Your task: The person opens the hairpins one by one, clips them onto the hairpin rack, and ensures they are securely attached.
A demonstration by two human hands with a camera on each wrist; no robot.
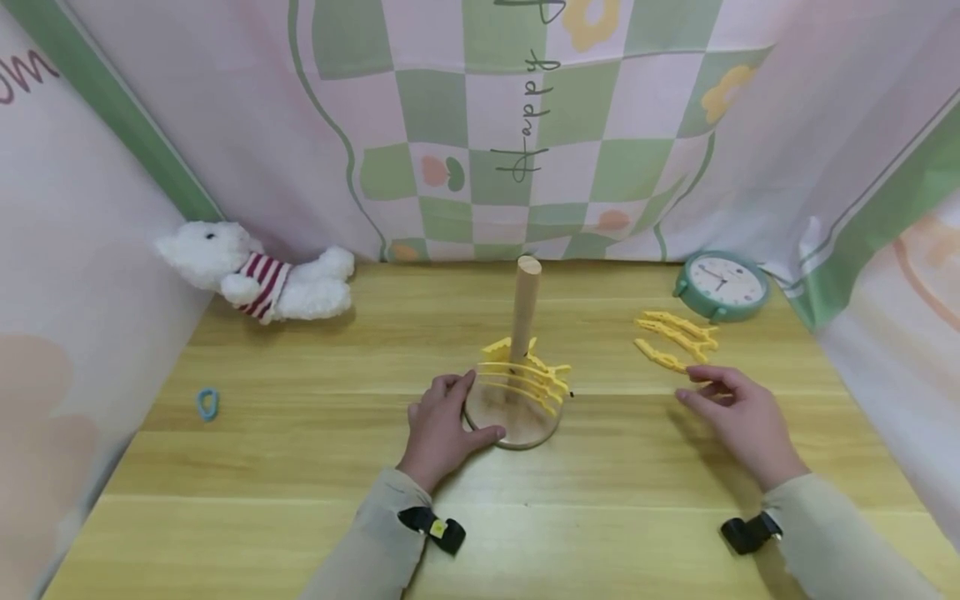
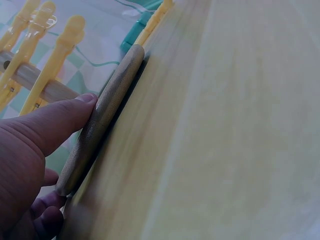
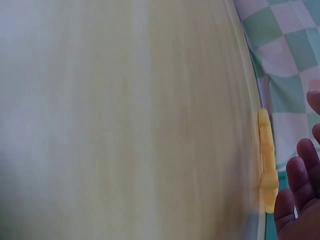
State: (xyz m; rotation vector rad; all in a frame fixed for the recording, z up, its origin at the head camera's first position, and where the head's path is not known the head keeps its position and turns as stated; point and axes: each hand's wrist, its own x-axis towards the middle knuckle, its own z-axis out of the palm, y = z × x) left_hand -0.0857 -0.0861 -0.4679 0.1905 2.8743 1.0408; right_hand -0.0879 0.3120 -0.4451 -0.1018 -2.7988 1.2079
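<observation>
A wooden stand has a round base (image 1: 517,429) and an upright post (image 1: 527,300). Several yellow alligator hair clips (image 1: 553,377) sit around the lower post. My left hand (image 1: 442,429) grips the base's left rim; in the left wrist view its thumb (image 2: 75,112) lies on the base's top face, other fingers at the edge. Over the table to the right, my right hand (image 1: 746,417) holds nothing, its fingers loosely bent. Just beyond its fingertips lies a yellow hair clip (image 1: 658,357), with more clips (image 1: 678,335) behind. Whether fingertips touch the nearest clip, I cannot tell.
A green alarm clock (image 1: 723,285) stands at the back right. At the back left lies a white plush toy (image 1: 307,292) in a striped top. A small blue ring-like piece (image 1: 207,403) is on the left. Patterned curtains border the wooden table (image 1: 300,533).
</observation>
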